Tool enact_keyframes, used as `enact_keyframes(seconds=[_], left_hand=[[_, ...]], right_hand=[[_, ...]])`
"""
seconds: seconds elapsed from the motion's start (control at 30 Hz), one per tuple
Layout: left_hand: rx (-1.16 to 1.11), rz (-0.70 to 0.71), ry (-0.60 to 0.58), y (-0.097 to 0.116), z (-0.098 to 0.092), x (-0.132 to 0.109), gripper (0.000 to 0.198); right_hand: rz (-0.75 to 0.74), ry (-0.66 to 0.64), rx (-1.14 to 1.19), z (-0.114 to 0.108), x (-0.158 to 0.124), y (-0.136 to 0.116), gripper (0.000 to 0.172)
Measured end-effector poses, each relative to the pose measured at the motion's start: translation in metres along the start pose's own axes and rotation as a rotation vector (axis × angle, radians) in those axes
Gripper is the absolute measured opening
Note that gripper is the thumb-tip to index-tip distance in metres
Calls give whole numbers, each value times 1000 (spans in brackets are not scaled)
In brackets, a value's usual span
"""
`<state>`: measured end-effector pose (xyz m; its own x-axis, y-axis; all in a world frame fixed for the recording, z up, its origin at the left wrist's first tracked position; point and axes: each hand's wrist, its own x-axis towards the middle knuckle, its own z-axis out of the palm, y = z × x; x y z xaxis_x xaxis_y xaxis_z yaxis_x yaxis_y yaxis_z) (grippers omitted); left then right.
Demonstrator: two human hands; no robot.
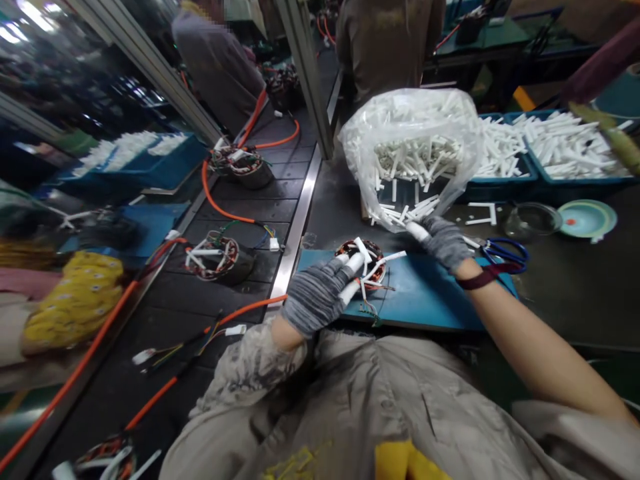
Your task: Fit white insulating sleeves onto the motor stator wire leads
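Observation:
My left hand (323,293), in a grey striped glove with white-covered fingertips, grips the near left side of a motor stator (376,272). White sleeve tubes stick up from its copper windings, and thin coloured wires trail from its front. The stator rests on a blue board (420,293). My right hand (443,241), gloved the same way, reaches to the mouth of a clear plastic bag (357,157) full of white sleeve tubes (420,157). Its white-covered finger is stretched out at the loose tubes; the thumb is hidden. I see no tube held in it.
Blue scissors (505,255) lie right of the board, near a glass bowl (533,221) and a green dish (587,219). Blue bins (583,175) of tubes stand behind. Left, a conveyor (260,250) carries stators with orange cables; co-workers stand beyond, and a yellow sleeve (75,297) shows.

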<state>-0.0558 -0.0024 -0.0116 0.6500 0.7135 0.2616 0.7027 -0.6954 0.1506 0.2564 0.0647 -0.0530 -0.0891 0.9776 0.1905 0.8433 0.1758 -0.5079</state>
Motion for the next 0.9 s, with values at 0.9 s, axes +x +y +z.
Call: enact_keyframes(seconds=[0.9], left_hand=[[140, 261, 320, -14, 46, -17, 34]], right_hand=[[237, 105, 812, 21, -129, -47, 30]])
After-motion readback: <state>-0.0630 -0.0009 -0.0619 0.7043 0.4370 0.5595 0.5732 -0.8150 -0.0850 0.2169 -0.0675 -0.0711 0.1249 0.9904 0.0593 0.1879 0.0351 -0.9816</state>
